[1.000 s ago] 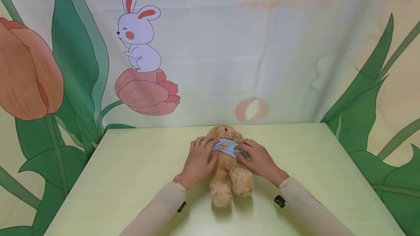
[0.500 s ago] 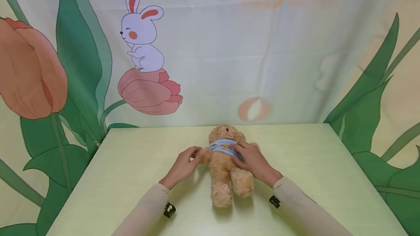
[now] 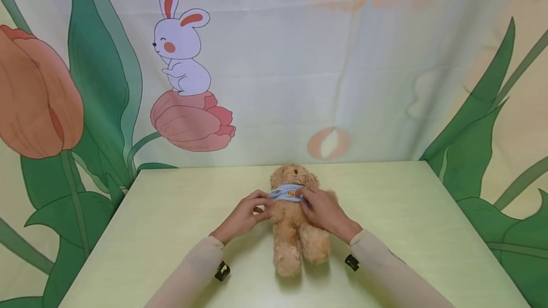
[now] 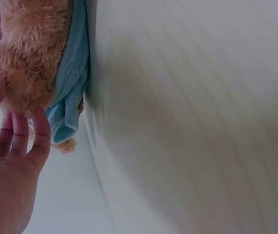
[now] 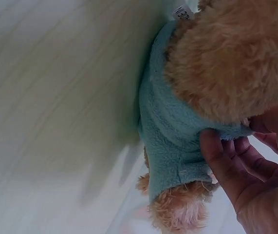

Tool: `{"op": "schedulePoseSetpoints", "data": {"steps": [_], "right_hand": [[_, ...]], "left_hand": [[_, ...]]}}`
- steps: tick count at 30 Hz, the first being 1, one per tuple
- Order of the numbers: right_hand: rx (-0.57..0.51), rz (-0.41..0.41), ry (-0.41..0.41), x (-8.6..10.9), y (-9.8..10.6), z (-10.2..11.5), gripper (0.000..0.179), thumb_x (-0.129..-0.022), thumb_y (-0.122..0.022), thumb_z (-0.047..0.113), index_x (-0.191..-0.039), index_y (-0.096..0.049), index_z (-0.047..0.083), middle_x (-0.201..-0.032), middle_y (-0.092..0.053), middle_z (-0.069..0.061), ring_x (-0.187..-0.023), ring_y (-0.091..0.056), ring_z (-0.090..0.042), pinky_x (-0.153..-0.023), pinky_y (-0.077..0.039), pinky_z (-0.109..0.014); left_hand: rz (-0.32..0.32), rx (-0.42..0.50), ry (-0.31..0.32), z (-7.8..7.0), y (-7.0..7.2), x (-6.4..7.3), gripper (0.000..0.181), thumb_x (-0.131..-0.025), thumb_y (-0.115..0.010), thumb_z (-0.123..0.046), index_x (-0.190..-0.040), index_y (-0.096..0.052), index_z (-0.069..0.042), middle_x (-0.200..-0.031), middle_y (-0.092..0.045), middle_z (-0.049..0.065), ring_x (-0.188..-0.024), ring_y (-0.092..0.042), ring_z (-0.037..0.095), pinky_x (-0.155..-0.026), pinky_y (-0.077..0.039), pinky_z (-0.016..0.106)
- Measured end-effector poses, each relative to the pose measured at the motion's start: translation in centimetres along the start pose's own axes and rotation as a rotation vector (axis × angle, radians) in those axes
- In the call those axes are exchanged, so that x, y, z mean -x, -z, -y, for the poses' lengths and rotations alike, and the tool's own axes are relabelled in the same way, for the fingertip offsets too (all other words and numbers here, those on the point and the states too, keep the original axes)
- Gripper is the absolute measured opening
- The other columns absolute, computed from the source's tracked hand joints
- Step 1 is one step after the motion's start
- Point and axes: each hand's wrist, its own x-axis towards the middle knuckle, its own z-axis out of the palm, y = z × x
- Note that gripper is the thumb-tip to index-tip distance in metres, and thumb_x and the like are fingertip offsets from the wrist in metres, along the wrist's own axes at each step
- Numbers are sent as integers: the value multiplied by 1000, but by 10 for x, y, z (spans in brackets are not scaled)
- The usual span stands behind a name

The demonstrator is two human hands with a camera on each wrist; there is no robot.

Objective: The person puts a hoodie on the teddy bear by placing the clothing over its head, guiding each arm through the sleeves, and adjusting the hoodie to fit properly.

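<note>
A light-brown teddy bear point(image 3: 288, 215) lies on its back, head toward the far edge and legs toward the person. It wears a short light-blue shirt point(image 3: 280, 192) with a small yellow print, bunched high on the chest. My left hand point(image 3: 243, 216) is at the bear's side on the left. In the left wrist view its thumb and fingers pinch the furry arm point(image 4: 24, 80), which is out of the blue sleeve point(image 4: 64, 122). My right hand point(image 3: 327, 210) pinches the shirt's hem near the chest, thumb on the cloth in the right wrist view. The bear's other arm point(image 5: 180, 207) comes out of its sleeve.
The pale yellow-green table point(image 3: 184, 213) ends just behind the bear's head. Behind it hangs a cloth backdrop point(image 3: 274, 84) printed with a rabbit and tulips. A white tag point(image 5: 183, 12) sticks out at the shirt's edge.
My left hand has moved off the shirt, out to the left and onto the bear's arm, now against the belly. My right hand has shifted slightly left, and the shirt has bunched higher.
</note>
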Motion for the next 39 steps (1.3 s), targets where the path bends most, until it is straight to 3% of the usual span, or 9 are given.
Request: {"op": "schedulePoseSetpoints", "data": {"steps": [4, 9, 14, 19, 23, 27, 31, 34, 39], "right_hand": [[-20, 2, -9, 0, -2, -1, 15, -96, -57, 9, -107, -65, 15, -88, -64, -3, -59, -44, -8, -53, -35, -22], [-29, 0, -17, 0, -4, -3, 16, -96, -57, 9, -108, -65, 15, -89, -64, -3, -60, -44, -7, -54, -35, -23], [-37, 6, -3, -1, -5, 1, 16, -96, -57, 10, -108, -65, 16, -92, -64, -4, -64, -46, -8, -57, -38, -24], [70, -40, 90, -1, -10, 3, 21, -94, -60, 14, -112, -69, 19, -91, -61, -2, -66, -47, -10, -57, -39, -26], [193, -99, 192, 1, -21, 1, 26, -96, -61, 20, -120, -69, 23, -105, -61, -3, -84, -58, -19, -67, -47, -34], [200, -94, 239, 2, -29, -3, 34, -98, -60, 31, -132, -61, 26, -130, -57, -4, -116, -57, -26, -91, -49, -46], [186, -74, 256, 4, -30, -6, 39, -98, -59, 39, -135, -58, 28, -140, -53, -3, -127, -52, -27, -102, -44, -51], [193, -59, 272, 5, -29, -8, 42, -98, -57, 40, -138, -57, 27, -143, -52, -4, -132, -49, -28, -104, -43, -52], [182, -44, 320, 7, -27, -10, 44, -98, -60, 36, -140, -56, 26, -143, -55, -3, -135, -47, -28, -102, -46, -51]], "left_hand": [[44, 92, 28, 0, -3, -5, 19, -93, -65, -6, -111, -67, -11, -144, -51, 12, -133, -49, 33, -98, -52, 43], [84, 96, 67, -3, -5, -11, 32, -93, -65, -6, -123, -56, -13, -139, -53, 12, -132, -49, 32, -97, -53, 41], [73, 12, 77, 0, -7, -14, 40, -94, -66, -13, -131, -53, -15, -121, -56, 6, -112, -54, 20, -82, -50, 27], [-37, -58, -6, 4, -11, -14, 18, -93, -63, -3, -109, -58, -11, -93, -55, 4, -81, -49, 13, -63, -40, 21], [-116, -138, 22, 1, -15, -12, 17, -88, -61, 1, -96, -55, -13, -83, -52, 0, -71, -46, 9, -62, -38, 20], [-83, -210, 88, -6, -14, -9, 15, -87, -64, -11, -95, -52, -16, -83, -49, 0, -70, -44, 10, -62, -36, 23], [-33, -288, 109, -13, -13, -8, 24, -88, -70, -28, -95, -49, -19, -84, -46, -1, -69, -42, 11, -61, -34, 25], [-45, -374, 61, -14, -13, -8, 24, -91, -69, -32, -94, -49, -19, -82, -45, -3, -66, -41, 9, -60, -33, 24], [-128, -535, -42, -15, -17, -9, 20, -92, -67, -22, -85, -49, -19, -75, -44, -7, -61, -39, 6, -56, -32, 22]]}}
